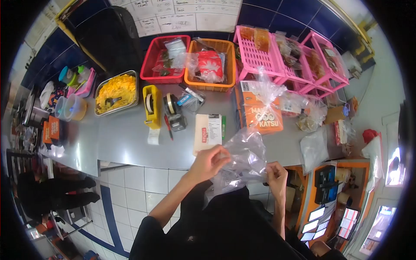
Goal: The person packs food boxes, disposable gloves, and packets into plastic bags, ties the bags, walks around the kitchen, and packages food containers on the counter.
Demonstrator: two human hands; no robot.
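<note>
A clear plastic bag (245, 151) hangs between my hands in front of the counter's near edge. My left hand (211, 162) pinches it on the left side, thumb against fingertips. On the other side, my right hand (276, 172) has its fingers closed on the bag's right edge. Just beyond the bag, orange printed food boxes (268, 120) stand on the counter in clear plastic gathered at the top. A paper slip with printed text (214, 130) lies past my left hand, on top of a beige packet (200, 134).
The steel counter (121, 145) holds a yellow tape dispenser (151, 106), a black tape dispenser (174, 112) and a tray of yellow food (116, 93). Behind are a red basket (147, 65), an orange basket (232, 65) and pink racks (255, 56). Another person (47, 195) is at far left.
</note>
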